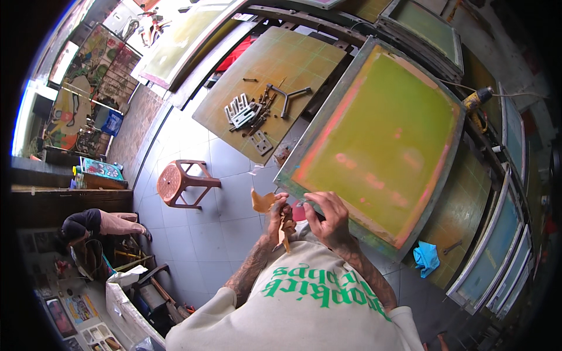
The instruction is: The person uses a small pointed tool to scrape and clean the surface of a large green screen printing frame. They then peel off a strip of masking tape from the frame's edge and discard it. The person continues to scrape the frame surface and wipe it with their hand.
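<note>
My left hand (pixel 277 220) is closed around a crumpled piece of brown tape or paper (pixel 262 202). One end sticks out past the fingers and another hangs below the hand. Close beside it, my right hand (pixel 329 217) has its fingers bent together at the near corner of a large screen-printing frame (pixel 374 158). What those fingertips pinch, if anything, is too small to make out. The frame has a grey border and a yellow-green mesh with pink-orange stains along its edges. It lies tilted in front of me, to the right.
A board (pixel 281 70) ahead holds metal clamps, bolts and a T-shaped wrench (pixel 285 100). A brown stool (pixel 181 183) stands left. At right are a yellow power drill (pixel 479 98), a blue cloth (pixel 426 259) and several more frames. A person (pixel 99 228) bends over at far left.
</note>
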A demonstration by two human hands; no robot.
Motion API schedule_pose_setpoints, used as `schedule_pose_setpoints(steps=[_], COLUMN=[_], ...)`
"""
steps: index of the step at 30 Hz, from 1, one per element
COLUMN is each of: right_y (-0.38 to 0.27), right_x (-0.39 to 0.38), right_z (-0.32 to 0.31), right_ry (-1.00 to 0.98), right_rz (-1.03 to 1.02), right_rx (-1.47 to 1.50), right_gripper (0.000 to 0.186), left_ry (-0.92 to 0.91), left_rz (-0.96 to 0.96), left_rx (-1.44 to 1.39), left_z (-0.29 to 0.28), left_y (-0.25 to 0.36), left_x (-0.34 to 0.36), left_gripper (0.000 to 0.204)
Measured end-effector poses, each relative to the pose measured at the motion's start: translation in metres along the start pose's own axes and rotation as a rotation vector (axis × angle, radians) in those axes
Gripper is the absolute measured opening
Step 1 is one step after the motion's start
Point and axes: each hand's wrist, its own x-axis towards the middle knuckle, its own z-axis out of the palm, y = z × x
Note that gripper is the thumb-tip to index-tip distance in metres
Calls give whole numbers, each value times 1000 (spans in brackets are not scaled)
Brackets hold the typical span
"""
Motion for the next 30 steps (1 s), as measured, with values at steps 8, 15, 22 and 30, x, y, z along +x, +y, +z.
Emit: schedule_pose_setpoints(steps=[8, 15, 22, 30], right_y=[17, 68, 124, -38], right_x=[-25, -20, -13, 1], right_z=[145, 299, 330, 247], right_ry=[-666, 206, 487, -104], right_rz=[826, 1335, 1173, 955], right_rx=[968, 1162, 1067, 1245], right_gripper=[27, 54, 23, 13], left_ry=[228, 406, 70, 24], left_rz=[246, 404, 353, 312], left_rx=[-235, -242, -191, -98], left_z=[-129, -216, -227, -193], left_y=[17, 52, 104, 106], left_x=[3, -58, -74, 10], left_gripper=[27, 32, 69, 92])
